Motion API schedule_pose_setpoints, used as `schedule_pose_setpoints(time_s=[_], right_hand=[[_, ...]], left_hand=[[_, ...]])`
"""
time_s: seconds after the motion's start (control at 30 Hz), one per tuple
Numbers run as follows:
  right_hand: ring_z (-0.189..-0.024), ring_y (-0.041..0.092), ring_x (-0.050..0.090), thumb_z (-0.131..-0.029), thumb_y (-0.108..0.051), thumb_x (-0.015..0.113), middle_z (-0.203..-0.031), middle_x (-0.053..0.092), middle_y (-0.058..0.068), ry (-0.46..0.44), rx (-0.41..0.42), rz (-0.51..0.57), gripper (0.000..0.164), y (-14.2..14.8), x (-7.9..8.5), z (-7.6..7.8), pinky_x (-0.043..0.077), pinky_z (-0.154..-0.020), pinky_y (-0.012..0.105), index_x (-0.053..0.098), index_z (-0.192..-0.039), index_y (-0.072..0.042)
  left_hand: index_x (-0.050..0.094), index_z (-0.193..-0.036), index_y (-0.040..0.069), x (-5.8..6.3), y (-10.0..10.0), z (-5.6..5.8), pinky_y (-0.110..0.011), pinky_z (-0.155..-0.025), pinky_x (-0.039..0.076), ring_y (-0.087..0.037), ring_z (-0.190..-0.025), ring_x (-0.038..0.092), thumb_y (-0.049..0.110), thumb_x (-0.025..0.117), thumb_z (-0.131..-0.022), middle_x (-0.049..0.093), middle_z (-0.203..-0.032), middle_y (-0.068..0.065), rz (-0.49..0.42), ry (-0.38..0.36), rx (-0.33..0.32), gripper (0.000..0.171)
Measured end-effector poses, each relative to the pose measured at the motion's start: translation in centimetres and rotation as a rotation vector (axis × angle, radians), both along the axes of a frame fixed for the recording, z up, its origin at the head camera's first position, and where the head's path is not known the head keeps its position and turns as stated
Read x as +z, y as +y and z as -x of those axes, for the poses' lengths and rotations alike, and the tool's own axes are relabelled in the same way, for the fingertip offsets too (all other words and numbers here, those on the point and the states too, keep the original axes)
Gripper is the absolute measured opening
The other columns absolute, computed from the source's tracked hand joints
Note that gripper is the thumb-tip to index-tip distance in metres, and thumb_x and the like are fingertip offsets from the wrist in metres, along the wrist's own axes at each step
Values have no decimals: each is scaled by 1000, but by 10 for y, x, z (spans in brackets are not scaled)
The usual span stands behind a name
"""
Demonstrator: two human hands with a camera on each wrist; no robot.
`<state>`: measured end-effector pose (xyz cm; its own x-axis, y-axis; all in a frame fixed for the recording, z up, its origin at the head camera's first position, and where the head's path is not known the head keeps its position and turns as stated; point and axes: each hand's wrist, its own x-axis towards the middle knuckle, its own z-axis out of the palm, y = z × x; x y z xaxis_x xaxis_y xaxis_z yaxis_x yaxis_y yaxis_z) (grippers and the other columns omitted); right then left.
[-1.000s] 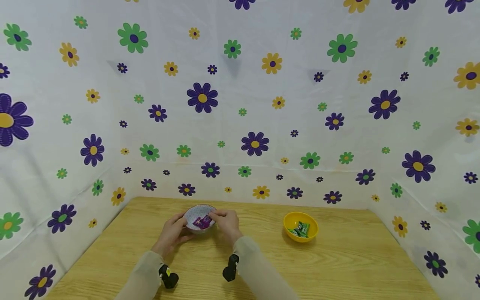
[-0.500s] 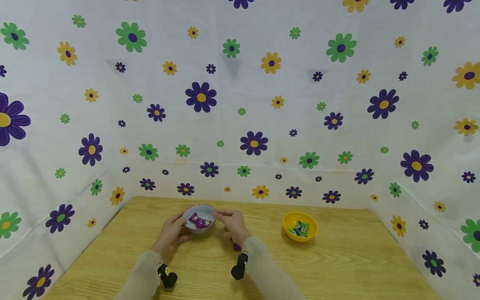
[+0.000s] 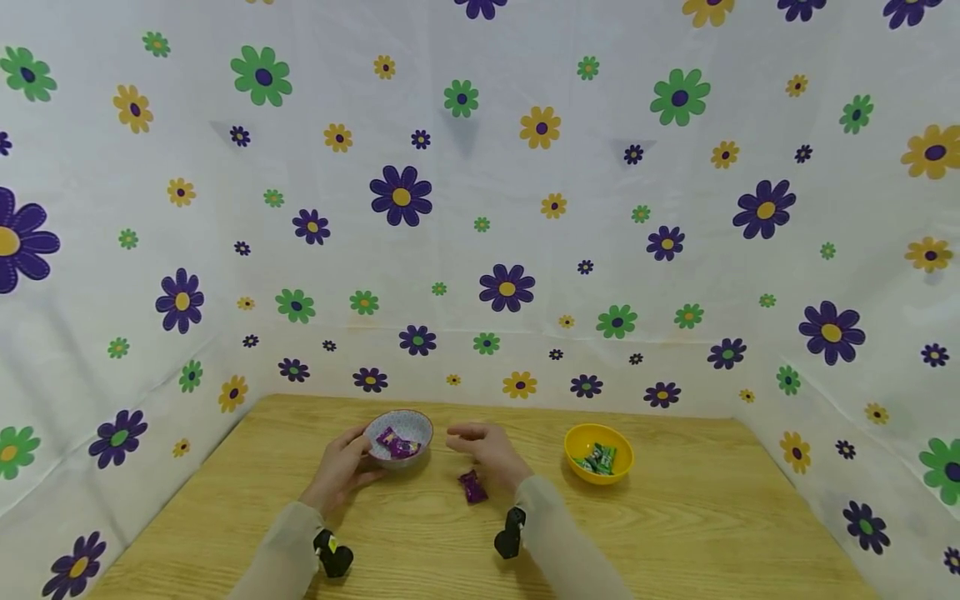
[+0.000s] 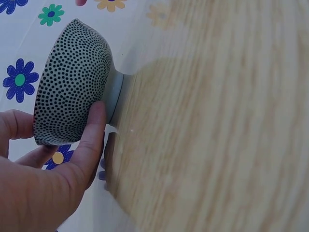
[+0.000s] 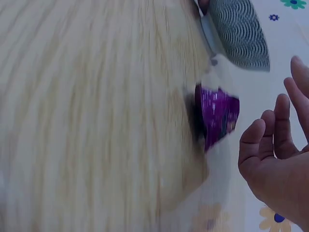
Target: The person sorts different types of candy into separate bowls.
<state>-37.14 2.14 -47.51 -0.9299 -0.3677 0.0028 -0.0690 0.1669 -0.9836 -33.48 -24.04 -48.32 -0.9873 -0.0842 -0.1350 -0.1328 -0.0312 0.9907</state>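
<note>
My left hand [image 3: 339,473] holds the side of a dotted, red-rimmed bowl [image 3: 420,422] standing on the table; in the left wrist view its fingers curl about the bowl's wall [image 4: 72,87]. Inside the bowl lie purple-wrapped candies [image 3: 399,443]. Another purple-wrapped candy [image 3: 472,487] lies on the table, right of the bowl and below my right hand [image 3: 491,454]. That hand is raised with loosely bent fingers and holds nothing; the right wrist view shows the candy [image 5: 218,116] apart from the fingertips [image 5: 253,129].
Farther right stands a yellow bowl [image 3: 576,433] with several green-wrapped candies [image 3: 600,458]. A flower-printed white sheet [image 3: 480,250] encloses the back and sides of the wooden table [image 3: 675,533].
My right hand has drawn away from the bowl toward the right. A purple candy now lies in view on the table beneath it. The left hand stays at the bowl.
</note>
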Motion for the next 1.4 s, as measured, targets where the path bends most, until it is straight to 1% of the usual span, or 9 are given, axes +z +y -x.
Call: schedule_pose_setpoints(time_s=[0.17,0.33,0.43,0.57,0.83,0.97,1.07,1.17,1.4], right_hand=[[-106,18,56,-89,-27,73,-128,64,13,38,68,-103,43,15,1,2,47,-89,35,66,-126,-6],[-110,22,53,-85,-25,76,-126,63,9,10,102,-241,41,26,0,4,43,-100,45,69,-122,-9],[-114,25,53,-85,-22,77,-125,64,7,-17,115,-292,35,29,-1,5,38,-105,50,72,-118,-11],[-116,26,53,-84,-15,77,-126,66,8,-25,141,-301,30,32,-1,5,35,-108,52,74,-113,-8],[-103,18,54,-84,-15,77,-120,68,4,1,160,-338,23,34,-4,7,41,-102,45,76,-107,-9],[-97,16,53,-85,-14,77,-115,70,4,22,167,-348,21,33,-5,5,43,-93,37,76,-105,-8],[-90,15,50,-85,-12,76,-109,71,5,39,171,-357,20,32,-6,3,41,-83,30,76,-104,-5],[-86,14,47,-86,-11,75,-105,72,6,54,175,-360,19,31,-7,2,38,-76,26,76,-103,-4],[-87,14,49,-87,-14,74,-105,72,6,58,187,-367,19,33,-5,3,38,-79,27,76,-104,-5]], left_hand=[[27,-152,-1,1,0,-1,-44,-87,56,-24,-100,61,11,39,-99,38,-145,-31,4,-2,2,56],[26,-152,-1,0,0,0,-45,-88,55,-27,-105,60,12,40,-100,38,-146,-30,8,-7,3,56],[27,-152,0,0,0,0,-45,-89,55,-28,-107,59,12,40,-100,38,-147,-30,9,-8,5,55],[26,-152,-1,1,1,0,-47,-91,54,-29,-109,58,13,40,-99,37,-147,-30,11,-6,3,56],[27,-152,-1,3,1,-2,-48,-93,53,-26,-106,59,11,40,-99,39,-146,-30,12,-12,8,56],[27,-152,-2,2,1,-3,-46,-91,54,-27,-105,59,10,39,-98,38,-145,-30,6,-9,8,56],[25,-152,-2,1,1,-3,-45,-90,55,-30,-109,57,11,38,-99,36,-147,-30,7,-14,5,56],[24,-152,-2,0,1,-3,-45,-91,54,-33,-113,55,11,38,-99,35,-148,-30,8,-18,1,57],[27,-152,-1,1,1,-1,-45,-90,54,-30,-109,57,11,39,-98,36,-147,-30,7,-7,5,56]])
